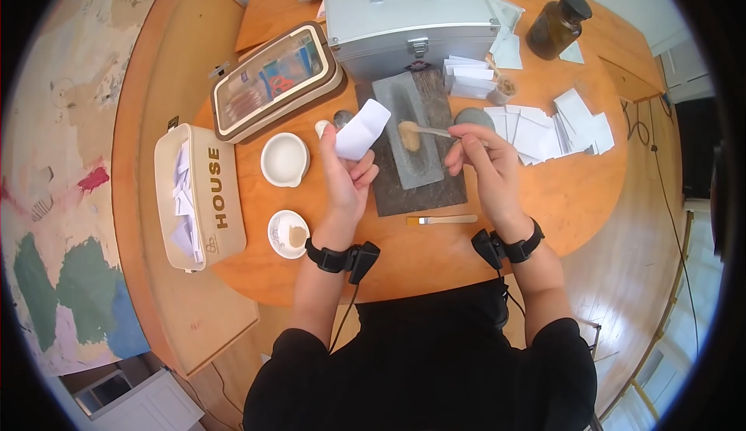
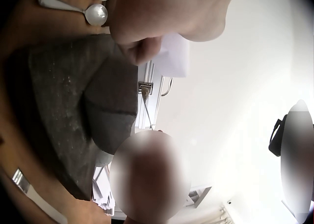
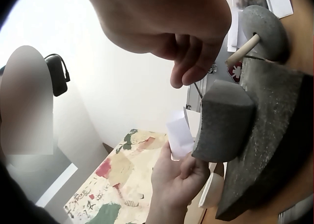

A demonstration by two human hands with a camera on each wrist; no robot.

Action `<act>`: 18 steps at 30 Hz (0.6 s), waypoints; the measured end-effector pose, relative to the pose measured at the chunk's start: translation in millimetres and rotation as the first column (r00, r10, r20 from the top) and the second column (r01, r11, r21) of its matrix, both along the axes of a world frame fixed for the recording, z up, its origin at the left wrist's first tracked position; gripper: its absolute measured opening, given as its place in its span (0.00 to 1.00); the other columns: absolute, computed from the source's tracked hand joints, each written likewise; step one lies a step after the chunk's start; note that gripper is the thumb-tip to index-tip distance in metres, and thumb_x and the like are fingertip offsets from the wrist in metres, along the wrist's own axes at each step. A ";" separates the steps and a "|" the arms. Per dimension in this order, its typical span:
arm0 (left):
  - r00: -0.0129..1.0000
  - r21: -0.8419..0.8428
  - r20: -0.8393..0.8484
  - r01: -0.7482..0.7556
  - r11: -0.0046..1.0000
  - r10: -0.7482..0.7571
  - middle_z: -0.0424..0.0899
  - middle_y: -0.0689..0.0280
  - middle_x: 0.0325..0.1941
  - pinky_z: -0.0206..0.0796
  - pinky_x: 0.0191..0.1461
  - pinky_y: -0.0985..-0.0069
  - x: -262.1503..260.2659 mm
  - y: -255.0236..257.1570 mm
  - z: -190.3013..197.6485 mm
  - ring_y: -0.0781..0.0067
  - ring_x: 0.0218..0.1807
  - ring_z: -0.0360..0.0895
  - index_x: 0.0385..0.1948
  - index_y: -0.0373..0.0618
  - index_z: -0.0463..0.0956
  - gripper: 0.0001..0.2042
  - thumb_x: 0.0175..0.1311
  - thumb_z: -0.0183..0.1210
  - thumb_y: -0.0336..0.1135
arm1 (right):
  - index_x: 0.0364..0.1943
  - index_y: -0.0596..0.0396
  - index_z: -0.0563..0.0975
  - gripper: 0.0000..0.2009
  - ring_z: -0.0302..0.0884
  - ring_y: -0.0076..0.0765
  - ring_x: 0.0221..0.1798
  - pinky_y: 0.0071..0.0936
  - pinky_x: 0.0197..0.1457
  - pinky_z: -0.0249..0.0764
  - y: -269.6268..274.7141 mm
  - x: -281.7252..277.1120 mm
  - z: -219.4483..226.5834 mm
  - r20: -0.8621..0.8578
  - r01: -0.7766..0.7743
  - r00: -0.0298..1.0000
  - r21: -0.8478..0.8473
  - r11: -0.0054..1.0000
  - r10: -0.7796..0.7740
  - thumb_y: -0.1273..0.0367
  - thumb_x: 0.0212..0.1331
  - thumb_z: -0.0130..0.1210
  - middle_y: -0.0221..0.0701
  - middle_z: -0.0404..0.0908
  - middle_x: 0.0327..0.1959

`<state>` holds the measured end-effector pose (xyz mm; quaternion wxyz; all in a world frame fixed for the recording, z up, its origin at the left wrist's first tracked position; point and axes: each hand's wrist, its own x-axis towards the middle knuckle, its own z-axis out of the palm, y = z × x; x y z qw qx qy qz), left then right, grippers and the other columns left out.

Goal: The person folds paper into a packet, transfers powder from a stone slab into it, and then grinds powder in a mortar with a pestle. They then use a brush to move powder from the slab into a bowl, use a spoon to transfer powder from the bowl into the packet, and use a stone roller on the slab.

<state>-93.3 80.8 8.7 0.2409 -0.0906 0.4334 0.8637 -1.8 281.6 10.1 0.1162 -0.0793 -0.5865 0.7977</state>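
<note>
Left hand fingers pinched on a small white paper slip, held up over the left edge of the grey stone trough. Right hand fingers closed narrow round a thin wooden stick, its tip in the tan powder heap in the trough. Judged mid-scoop: powder being gathered for the paper. Next move likely calls for a level lift and the slip brought close under the tip. Beyond, on the desk: loose white papers, metal case.
</note>
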 end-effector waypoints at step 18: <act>0.752 -0.421 -0.650 -0.237 0.876 -0.109 0.66 0.73 0.31 0.53 0.23 0.87 -0.3 22.0 3.2 0.89 0.25 0.63 0.39 0.46 0.63 0.18 0.59 0.68 0.34 | 0.48 0.62 0.79 0.12 0.77 0.29 0.31 0.24 0.37 0.73 8.2 32.8 22.3 -0.067 -0.010 0.997 0.483 0.875 0.048 0.80 0.65 0.47 0.33 0.79 0.27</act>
